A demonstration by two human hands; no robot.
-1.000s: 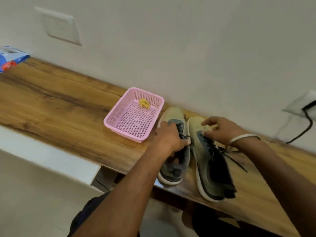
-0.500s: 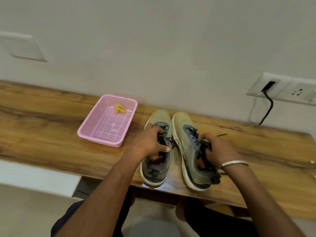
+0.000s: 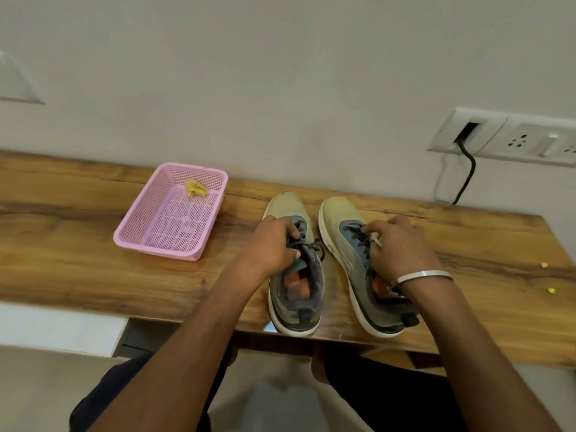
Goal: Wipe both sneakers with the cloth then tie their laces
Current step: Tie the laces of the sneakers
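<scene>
Both hands are down on the shoes: the left hand point(image 3: 274, 244) has its fingers curled round the tongue and laces of the left sneaker point(image 3: 294, 266), and the right hand point(image 3: 402, 247) is curled over the laced part of the right sneaker point(image 3: 358, 263), seemingly gripping its collar, though the fingertips are hidden and I cannot tell exactly what they pinch. The pair stands side by side, close but not touching, toes to the wall, heels at the near edge of the table point(image 3: 78, 244); the left heel sits right on that edge. The cloth point(image 3: 195, 188), a small yellow wad, lies in the far corner of the pink basket point(image 3: 170, 247), which stands to the left of the shoes, near but apart.

Judging by this, the shoes are being squared up and no wiping has begun. To do it well, push both sneakers a little away from the near edge so that rubbing cannot tip one off. Keep one hand clamped on a shoe to steady it and free the other to fetch the cloth. Leave the laces loose until both uppers and soles are wiped.
</scene>
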